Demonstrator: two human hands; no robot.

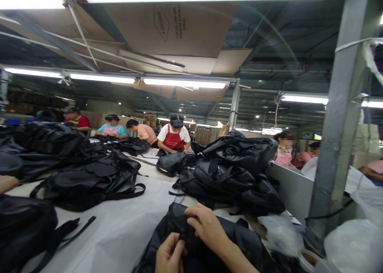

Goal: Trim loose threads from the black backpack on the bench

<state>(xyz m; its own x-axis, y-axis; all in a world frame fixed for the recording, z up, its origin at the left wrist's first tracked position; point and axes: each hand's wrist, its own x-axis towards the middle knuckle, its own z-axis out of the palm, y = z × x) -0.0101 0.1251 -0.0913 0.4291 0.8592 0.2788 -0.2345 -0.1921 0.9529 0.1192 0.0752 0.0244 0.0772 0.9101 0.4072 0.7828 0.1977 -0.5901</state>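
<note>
A black backpack [245, 241] lies on the table right in front of me, its lower part cut off by the frame's bottom edge. My left hand [171, 254] is closed at its near side, thumb and fingertips pinched together on the dark material. Just above and to the right, my right hand [207, 226] reaches over the backpack with curled fingers, the tips gripping its upper edge. What small part lies under the fingertips is too dark to make out.
White sheeting [119, 221] covers the table. A heap of black bags [227, 177] rises ahead right; another backpack [92, 177] lies left. Clear plastic bags [353, 241] and a metal post [335, 117] stand right. A co-worker in a red apron [174, 139] works opposite; another person's hand [7, 183] shows left.
</note>
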